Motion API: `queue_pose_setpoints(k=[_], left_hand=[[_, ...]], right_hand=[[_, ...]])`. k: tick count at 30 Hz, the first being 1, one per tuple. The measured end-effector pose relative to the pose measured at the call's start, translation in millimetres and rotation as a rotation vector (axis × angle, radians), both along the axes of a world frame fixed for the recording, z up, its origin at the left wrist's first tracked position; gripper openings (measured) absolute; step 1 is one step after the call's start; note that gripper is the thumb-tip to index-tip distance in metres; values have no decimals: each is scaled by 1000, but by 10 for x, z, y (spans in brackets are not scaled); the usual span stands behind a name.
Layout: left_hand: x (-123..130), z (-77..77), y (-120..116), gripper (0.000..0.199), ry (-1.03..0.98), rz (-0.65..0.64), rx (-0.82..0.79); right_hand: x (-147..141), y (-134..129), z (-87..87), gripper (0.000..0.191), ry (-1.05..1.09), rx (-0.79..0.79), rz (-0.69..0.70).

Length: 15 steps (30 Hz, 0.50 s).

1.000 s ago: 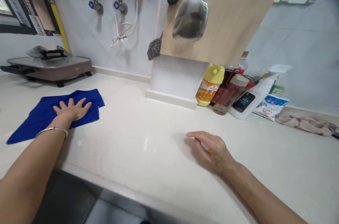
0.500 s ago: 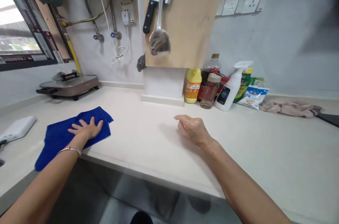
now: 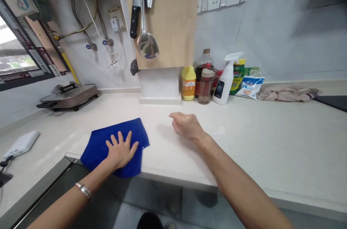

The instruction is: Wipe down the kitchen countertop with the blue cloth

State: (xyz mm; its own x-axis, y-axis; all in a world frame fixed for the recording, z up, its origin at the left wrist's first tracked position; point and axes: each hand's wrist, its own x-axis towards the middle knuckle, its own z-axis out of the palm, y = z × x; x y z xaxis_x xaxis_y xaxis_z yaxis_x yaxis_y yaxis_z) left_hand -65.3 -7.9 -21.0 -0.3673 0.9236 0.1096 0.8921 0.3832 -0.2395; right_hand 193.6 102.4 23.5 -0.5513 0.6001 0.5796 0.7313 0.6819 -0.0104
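Observation:
My left hand lies flat with its fingers spread on a blue cloth, pressing it against the white countertop. The cloth is folded over at its right end, and its lower edge hangs past the counter's front edge. A silver bracelet circles my left wrist. To the right of the cloth, my right hand is closed above the counter, fingers curled and the index finger pointing left. Nothing shows in it, though its palm is hidden.
Along the wall stand a yellow bottle, a glass jar, a white spray bottle and a blue-white packet. A crumpled beige cloth lies farther right. At left are an electric pan and a white box-shaped device. A spatula hangs above.
My left hand and the blue cloth have slid right along the counter, closer to my right hand. The right hand stays closed in much the same place; the view has shifted.

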Motion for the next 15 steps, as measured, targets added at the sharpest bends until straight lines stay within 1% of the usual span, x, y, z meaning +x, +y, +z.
queue_pose_setpoints(k=[4,9,15], left_hand=[[414,-27,-15,71,11,-135,-16],[846,-45,22,73,-23,-276,-3],[1278,-121,178,76,-96,-393,32]], right_hand=[[1,-9,26,36,-23,-34,-16],[-1,-30,88,35,-40,-37,1],[-17,-71,136,32,-22,22,73]])
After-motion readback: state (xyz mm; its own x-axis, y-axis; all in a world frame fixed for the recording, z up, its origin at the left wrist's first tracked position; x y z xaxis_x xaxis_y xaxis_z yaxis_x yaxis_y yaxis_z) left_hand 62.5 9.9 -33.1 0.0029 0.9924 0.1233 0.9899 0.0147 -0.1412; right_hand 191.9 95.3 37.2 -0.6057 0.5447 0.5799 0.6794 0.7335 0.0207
